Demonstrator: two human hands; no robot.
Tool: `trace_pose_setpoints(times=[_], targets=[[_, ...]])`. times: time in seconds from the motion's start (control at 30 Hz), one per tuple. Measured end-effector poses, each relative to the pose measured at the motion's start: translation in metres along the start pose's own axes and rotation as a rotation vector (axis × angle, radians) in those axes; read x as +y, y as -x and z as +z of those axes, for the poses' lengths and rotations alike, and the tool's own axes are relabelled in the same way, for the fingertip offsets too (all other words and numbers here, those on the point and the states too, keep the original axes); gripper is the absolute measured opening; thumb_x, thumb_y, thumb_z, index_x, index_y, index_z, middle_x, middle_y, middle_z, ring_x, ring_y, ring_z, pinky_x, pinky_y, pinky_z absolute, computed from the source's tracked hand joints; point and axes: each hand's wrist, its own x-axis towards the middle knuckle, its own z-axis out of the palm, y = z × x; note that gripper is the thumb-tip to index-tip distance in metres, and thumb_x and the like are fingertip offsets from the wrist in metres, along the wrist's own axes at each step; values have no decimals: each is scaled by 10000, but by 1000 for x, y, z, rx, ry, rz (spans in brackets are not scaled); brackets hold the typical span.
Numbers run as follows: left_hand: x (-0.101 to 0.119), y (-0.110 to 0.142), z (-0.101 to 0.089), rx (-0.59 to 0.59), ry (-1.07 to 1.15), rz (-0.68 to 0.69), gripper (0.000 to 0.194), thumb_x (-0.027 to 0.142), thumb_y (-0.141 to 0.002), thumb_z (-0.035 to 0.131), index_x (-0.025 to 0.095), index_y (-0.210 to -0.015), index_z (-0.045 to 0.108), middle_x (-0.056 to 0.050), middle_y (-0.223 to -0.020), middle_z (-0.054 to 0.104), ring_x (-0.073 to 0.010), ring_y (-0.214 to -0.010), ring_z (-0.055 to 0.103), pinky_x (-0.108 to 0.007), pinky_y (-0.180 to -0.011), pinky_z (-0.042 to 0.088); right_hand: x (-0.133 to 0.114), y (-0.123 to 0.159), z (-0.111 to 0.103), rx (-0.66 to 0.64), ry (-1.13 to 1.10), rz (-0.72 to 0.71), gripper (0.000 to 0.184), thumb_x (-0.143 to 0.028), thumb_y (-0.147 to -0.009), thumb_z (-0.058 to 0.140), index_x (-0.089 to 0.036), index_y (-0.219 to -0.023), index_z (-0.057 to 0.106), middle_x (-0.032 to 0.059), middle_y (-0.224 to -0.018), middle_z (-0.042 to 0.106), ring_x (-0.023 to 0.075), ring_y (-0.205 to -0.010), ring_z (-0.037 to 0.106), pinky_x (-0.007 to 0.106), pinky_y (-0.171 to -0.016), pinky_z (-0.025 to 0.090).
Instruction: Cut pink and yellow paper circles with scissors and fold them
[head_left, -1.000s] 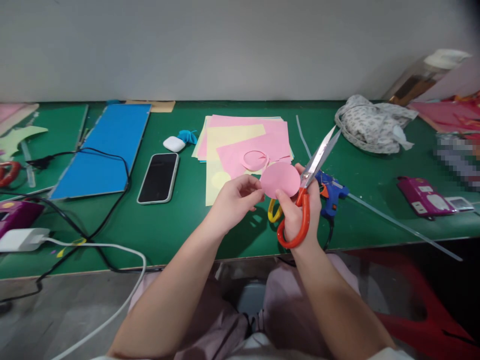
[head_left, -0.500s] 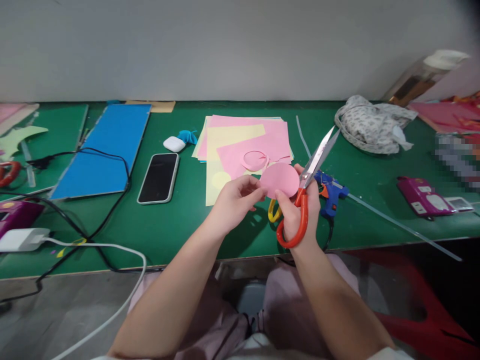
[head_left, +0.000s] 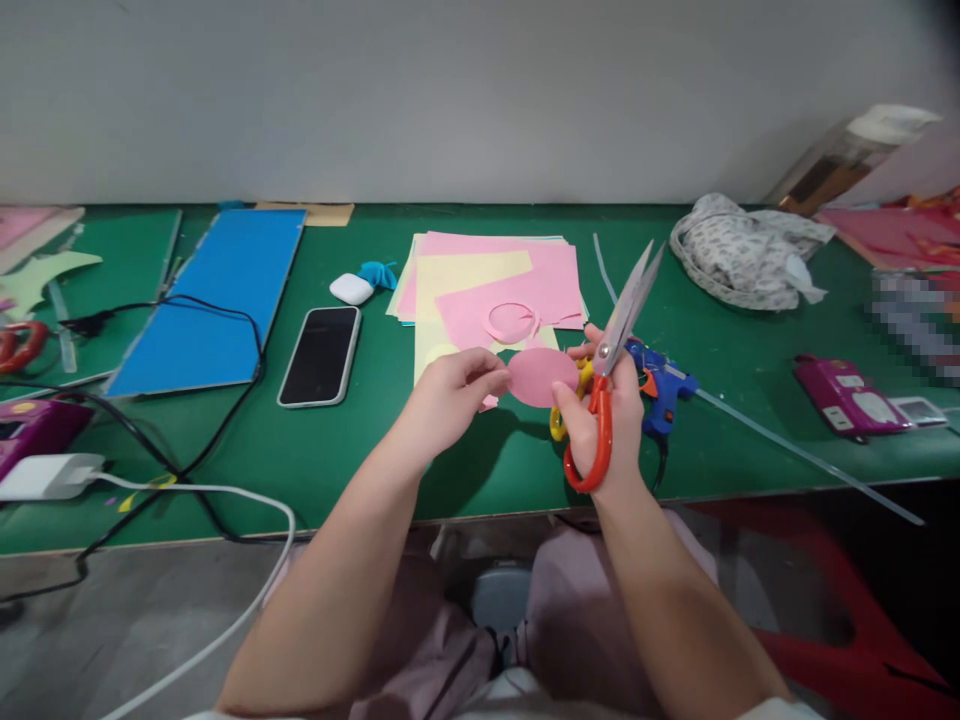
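Over the green table I hold a round piece of pink paper (head_left: pixel 537 378), one hand at each side. My left hand (head_left: pixel 450 400) pinches its left edge between thumb and fingers. The right edge is under the thumb of my right hand (head_left: pixel 621 425), which also grips a pair of scissors (head_left: pixel 602 425) with red and yellow handles. The scissor blades point up and away from me, slightly apart at the tips. Just beyond the hands lies a stack of pink and yellow paper sheets (head_left: pixel 495 270), with a pink paper ring (head_left: pixel 534 322) on top.
To the right lie a blue glue gun (head_left: pixel 664 405) with a long glue stick, a purple device (head_left: pixel 847 395) and a patterned cloth bag (head_left: pixel 731 250). On the left are a phone (head_left: pixel 321 355), a white case (head_left: pixel 351 289), a blue board (head_left: pixel 214 300) and crossing cables (head_left: pixel 251 491).
The pink paper circle has moved slightly left and lower, now tilted flatter. My left hand has shifted left with it, and the scissors have turned a little more upright.
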Motion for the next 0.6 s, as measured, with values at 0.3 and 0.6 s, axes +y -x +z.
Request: trace_pose_setpoints(times=[0.3, 0.6], targets=[[-28, -12, -20, 58, -753, 177, 314, 393, -896, 653, 159, -1104, 678, -137, -1215, 686, -295, -1129, 630, -423, -996, 479, 11, -4, -5, 108, -56, 78, 587, -224, -745, 694, -286, -1311, 552, 32, -1071, 621, 202, -900, 642, 396, -831, 567], [-49, -20, -26, 39, -964, -14, 726, 443, -913, 635, 119, -1505, 368, -228, -1546, 431, -390, -1458, 375, -490, -1144, 379, 9, -2, -1, 109, -87, 86, 538, -227, -721, 703, -264, -1248, 601, 22, -1036, 634, 190, -885, 644, 374, -810, 569]])
